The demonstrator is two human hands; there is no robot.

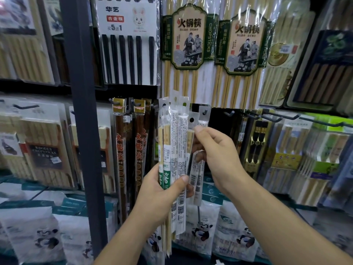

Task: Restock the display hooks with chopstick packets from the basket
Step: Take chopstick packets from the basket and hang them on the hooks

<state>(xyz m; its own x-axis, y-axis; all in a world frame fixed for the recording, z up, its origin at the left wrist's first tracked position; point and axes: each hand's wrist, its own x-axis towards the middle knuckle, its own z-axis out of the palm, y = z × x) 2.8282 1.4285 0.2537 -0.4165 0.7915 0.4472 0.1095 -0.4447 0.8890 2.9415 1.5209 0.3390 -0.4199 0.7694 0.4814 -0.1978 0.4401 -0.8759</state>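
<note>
My left hand [162,190] grips a fanned bunch of slim clear chopstick packets [174,142] upright at mid-frame, thumb across their green and white labels. My right hand [215,152] pinches the rightmost packet of the bunch [192,131] near its top, just below its punched hole. Directly behind the packets, one more of the same kind hangs on a display hook [205,111]. A bare hook [230,113] sticks out to the right of it. The basket is not in view.
A dark upright post [82,111] of the rack stands left of my hands. Long brown chopstick packs [122,150] hang beside the bunch. Big hotpot chopstick packs [185,44] hang above, boxed sets [286,150] to the right, panda-print bags [202,226] below.
</note>
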